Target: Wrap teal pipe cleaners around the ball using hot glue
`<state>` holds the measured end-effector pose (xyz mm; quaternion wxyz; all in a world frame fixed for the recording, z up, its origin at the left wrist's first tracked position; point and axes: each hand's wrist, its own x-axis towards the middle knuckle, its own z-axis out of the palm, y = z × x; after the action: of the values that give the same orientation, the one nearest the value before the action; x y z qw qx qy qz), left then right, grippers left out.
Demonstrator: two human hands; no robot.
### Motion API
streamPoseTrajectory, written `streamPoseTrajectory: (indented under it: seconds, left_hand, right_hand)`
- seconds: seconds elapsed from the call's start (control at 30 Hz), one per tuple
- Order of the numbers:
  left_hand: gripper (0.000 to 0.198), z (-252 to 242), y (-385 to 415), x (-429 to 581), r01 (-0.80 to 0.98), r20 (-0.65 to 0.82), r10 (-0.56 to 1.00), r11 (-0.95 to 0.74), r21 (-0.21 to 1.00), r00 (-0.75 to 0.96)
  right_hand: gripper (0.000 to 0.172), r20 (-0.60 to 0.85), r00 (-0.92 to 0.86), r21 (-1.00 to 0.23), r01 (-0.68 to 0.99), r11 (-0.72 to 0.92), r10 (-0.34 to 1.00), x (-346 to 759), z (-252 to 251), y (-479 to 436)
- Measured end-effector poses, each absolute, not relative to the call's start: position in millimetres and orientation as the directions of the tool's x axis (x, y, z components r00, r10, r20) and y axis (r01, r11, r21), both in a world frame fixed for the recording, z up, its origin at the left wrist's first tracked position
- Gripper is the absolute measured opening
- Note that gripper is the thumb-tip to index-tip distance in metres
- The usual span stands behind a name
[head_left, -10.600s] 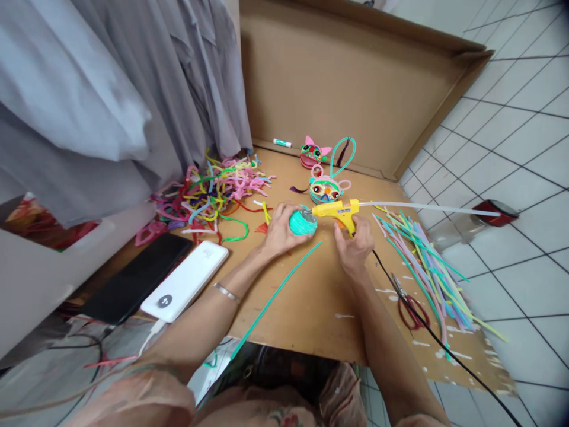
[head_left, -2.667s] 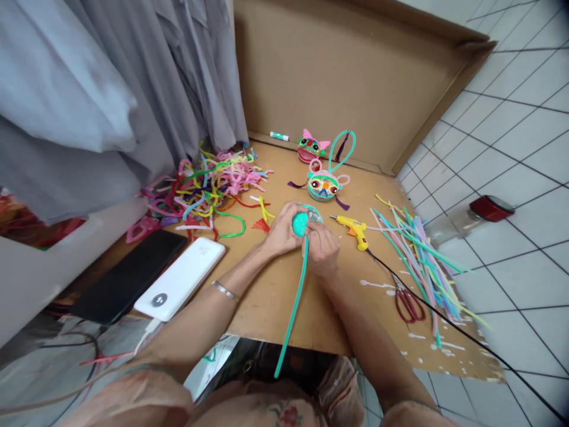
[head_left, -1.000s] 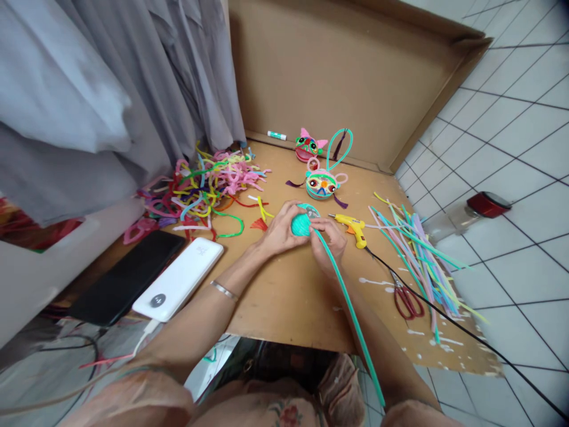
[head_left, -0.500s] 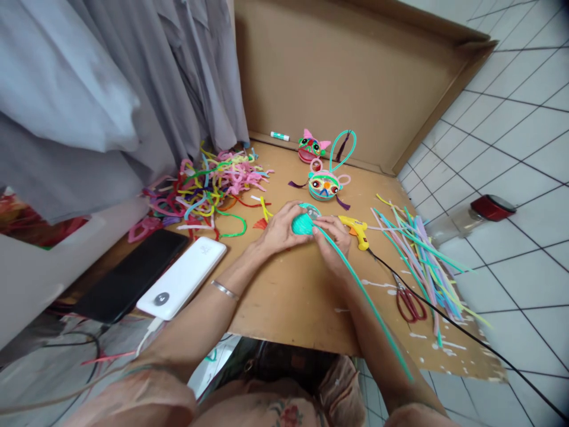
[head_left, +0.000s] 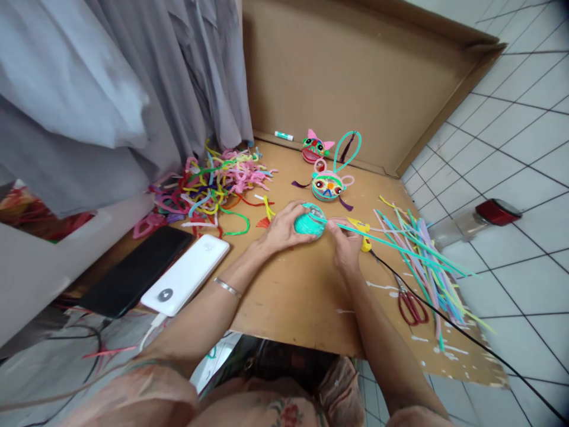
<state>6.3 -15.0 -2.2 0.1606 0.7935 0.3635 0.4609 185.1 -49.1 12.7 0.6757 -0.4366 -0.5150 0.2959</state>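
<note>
Over the brown table, I hold one turquoise round piece between my two hands.

The heap of bent chenille stems lies far left, the bundle of straight stems at right; two animal-face ornaments stand at the far side, seemingly complete. The yellow glue gun is partly hidden behind my right hand. My left hand is closed around the left side of the piece. Its outside is already covered in turquoise, but a greyish patch shows on top, so I judge the covering unfinished. My right fingertips pinch a turquoise stem near the rim; its long rest is loose, pointing right.
</note>
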Motion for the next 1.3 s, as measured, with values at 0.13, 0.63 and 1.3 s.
streamPoseTrajectory:
  seconds: [0.13,0.63,1.3]
  left_hand:
    - [0.061,0,-15,6,0.421,0.621,0.715,-0.696,0.582,0.323]
    - [0.06,2,-15,5,0.357,0.644,0.695,-0.718,0.598,0.32]
    - [0.064,4,-17,4,0.267,0.561,0.757,-0.648,0.714,0.336]
  right_hand:
    - [0.028,0.222,0.328,-0.961,-0.087,0.263,0.918,186,6,-44]
    - [0.034,0.221,0.229,-0.971,-0.04,0.236,0.948,184,4,-38]
    - [0.042,0.129,-0.305,-0.933,0.284,0.219,0.944,208,62,-11]
